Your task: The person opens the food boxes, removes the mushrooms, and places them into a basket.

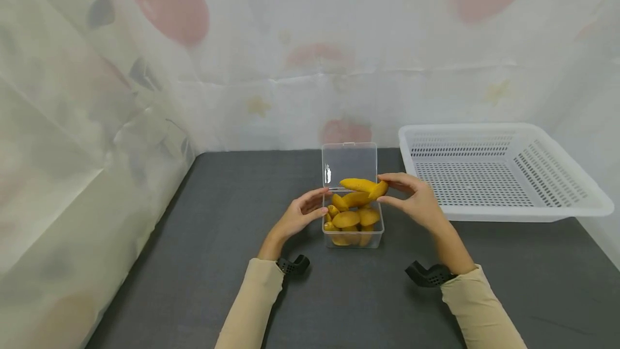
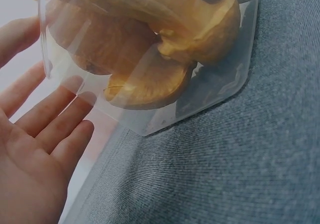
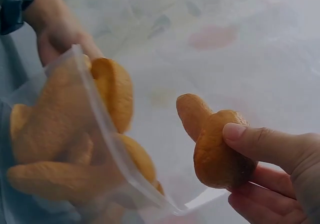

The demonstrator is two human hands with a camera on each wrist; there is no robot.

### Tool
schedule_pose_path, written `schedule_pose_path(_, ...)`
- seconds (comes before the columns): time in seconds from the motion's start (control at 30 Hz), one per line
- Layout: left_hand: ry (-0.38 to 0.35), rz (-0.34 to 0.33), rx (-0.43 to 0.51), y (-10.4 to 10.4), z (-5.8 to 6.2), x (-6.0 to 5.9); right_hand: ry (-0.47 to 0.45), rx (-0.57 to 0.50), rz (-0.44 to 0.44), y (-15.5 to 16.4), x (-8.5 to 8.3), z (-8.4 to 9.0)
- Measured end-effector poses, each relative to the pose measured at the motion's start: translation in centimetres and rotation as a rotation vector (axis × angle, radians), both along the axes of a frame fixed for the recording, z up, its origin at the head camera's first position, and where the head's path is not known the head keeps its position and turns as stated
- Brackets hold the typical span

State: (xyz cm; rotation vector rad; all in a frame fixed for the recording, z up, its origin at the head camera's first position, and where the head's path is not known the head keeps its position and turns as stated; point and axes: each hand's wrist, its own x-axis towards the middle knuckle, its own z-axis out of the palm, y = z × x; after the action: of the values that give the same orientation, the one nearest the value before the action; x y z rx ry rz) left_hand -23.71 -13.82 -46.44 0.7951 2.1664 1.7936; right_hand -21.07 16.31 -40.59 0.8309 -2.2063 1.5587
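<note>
**Box near full, one piece in hand above it**

Clear box (image 1: 352, 230) sits on dark table (image 1: 232, 284), lid (image 1: 349, 163) flipped up at the back. Inside: heap of yellow-orange pieces (image 1: 350, 218), stacked to rim & a bit over. Right hand (image 1: 416, 201) pinches one piece (image 1: 378, 189) by its end, thumb on top, fingers curled under (right wrist view: thumb (image 3: 252, 139) pressed on it), held just over the box's rear right, at the top of the heap. Left hand (image 1: 301, 214) is at the box's left wall, fingers straight & loosely together, tips at or touching the wall; left wrist view shows fingers (image 2: 60, 129) next to the clear side, contact hard to tell.

White basket (image 1: 504, 176) to the right holds nothing visible. Judging by that: most of the work looks done or hardly begun, can't tell which way the piece is going. Lid not shut yet.
</note>
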Motion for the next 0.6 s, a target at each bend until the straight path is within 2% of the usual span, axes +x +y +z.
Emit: schedule_pose_path(0.6,0.004,0.004,-0.005,-0.1,-0.3,-0.1,-0.001,-0.049,-0.275,4.9,-0.2,1.2)
